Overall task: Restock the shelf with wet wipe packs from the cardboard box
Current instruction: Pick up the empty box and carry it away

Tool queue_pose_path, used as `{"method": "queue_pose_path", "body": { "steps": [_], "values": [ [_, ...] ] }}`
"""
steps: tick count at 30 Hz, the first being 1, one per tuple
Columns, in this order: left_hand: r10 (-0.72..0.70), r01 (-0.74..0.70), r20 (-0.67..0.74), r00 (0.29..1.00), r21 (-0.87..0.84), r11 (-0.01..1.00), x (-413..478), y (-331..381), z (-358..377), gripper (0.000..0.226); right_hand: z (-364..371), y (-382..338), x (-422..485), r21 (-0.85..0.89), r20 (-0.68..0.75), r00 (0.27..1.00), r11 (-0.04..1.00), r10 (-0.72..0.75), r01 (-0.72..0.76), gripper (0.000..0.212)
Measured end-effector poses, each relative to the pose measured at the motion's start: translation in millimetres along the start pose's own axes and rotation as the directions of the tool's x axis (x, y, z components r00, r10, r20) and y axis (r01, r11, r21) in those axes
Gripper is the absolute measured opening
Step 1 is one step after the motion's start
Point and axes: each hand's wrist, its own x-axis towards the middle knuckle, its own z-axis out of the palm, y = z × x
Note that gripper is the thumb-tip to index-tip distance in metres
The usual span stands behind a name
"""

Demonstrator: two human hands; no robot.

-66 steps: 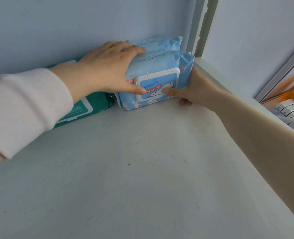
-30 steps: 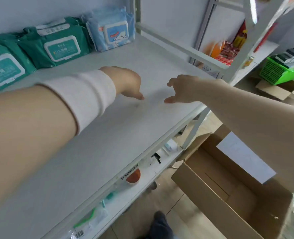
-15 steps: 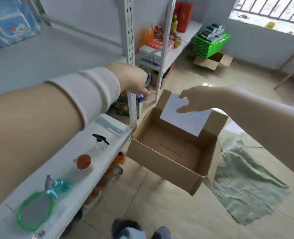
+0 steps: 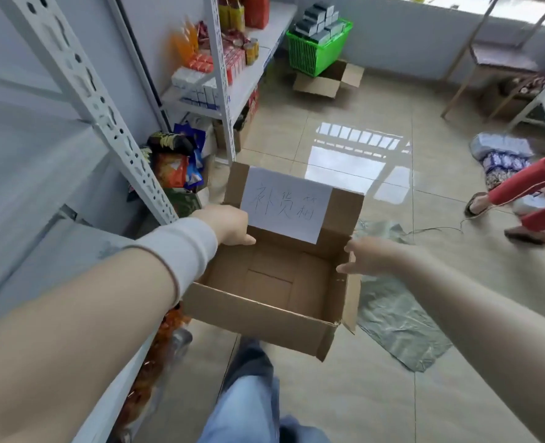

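The cardboard box (image 4: pixel 258 310) stands open in front of me, and I see only its bare bottom inside. A white paper sheet (image 4: pixel 285 204) with handwriting is stuck to its raised back flap. My left hand (image 4: pixel 228 223) sits on the box's left wall near the back corner. Its thumb lies inside the box and its fingers are hidden outside the wall. My right hand (image 4: pixel 368 255) is at the right wall with its fingers straight and the thumb spread, holding nothing. No wet wipe packs are in view. The white shelf (image 4: pixel 41 174) runs along my left.
A slotted shelf post (image 4: pixel 105 116) rises beside the box. Snack bags (image 4: pixel 175 164) fill the lower shelf. A green plastic sheet (image 4: pixel 396 318) lies on the tiled floor. At the back are a green basket (image 4: pixel 316 49) and another carton (image 4: pixel 325 79). A person in red (image 4: pixel 533 193) walks at right.
My view has swung from the wipes on the shelf down to the box. Both hands left the shelf and dropped to the box's two side walls.
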Motion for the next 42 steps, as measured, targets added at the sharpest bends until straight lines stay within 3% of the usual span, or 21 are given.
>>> {"method": "queue_pose_path", "body": {
  "steps": [4,9,12,17,20,23,28,34,42],
  "values": [
    [0.032,-0.032,0.000,0.999,-0.080,0.996,64.9,-19.6,12.4,0.055,27.1,10.4,58.4,0.142,0.054,0.996,0.986,0.075,-0.082,0.061],
    [-0.015,0.036,0.104,0.994,-0.200,0.979,131.4,-50.3,73.1,0.060,80.0,18.0,111.7,0.180,0.172,0.963,0.954,0.209,-0.240,0.058],
    [-0.089,0.168,0.239,0.967,-0.331,0.929,162.0,-66.3,116.6,0.071,114.9,15.6,130.0,0.274,0.204,0.944,0.910,0.260,-0.310,0.058],
    [-0.291,0.439,0.343,0.893,-0.525,0.729,219.7,-88.9,191.2,0.088,166.7,28.5,190.8,0.494,0.236,0.894,0.746,0.380,-0.447,0.069],
    [-0.373,0.504,0.341,0.863,-0.635,0.585,258.5,-103.8,226.6,0.080,188.9,48.3,245.8,0.614,0.222,0.839,0.597,0.496,-0.516,0.073],
    [-0.400,0.481,0.289,0.870,-0.678,0.556,286.0,-113.9,252.0,0.066,204.5,61.0,293.1,0.714,0.188,0.803,0.482,0.565,-0.507,0.061],
    [-0.471,0.467,0.243,0.848,-0.763,0.447,313.8,-117.1,270.1,0.043,222.9,70.9,328.1,0.712,0.138,0.758,0.468,0.638,-0.524,0.043],
    [-0.574,0.476,0.110,0.811,-0.694,0.540,320.2,-107.7,270.0,0.041,227.4,75.4,332.0,0.677,0.104,0.740,0.498,0.665,-0.542,0.035],
    [-0.551,0.387,0.001,0.835,-0.712,0.586,267.5,-104.8,219.8,0.034,185.2,86.4,273.0,0.711,0.074,0.730,0.477,0.679,-0.516,0.035]
  ]
}}
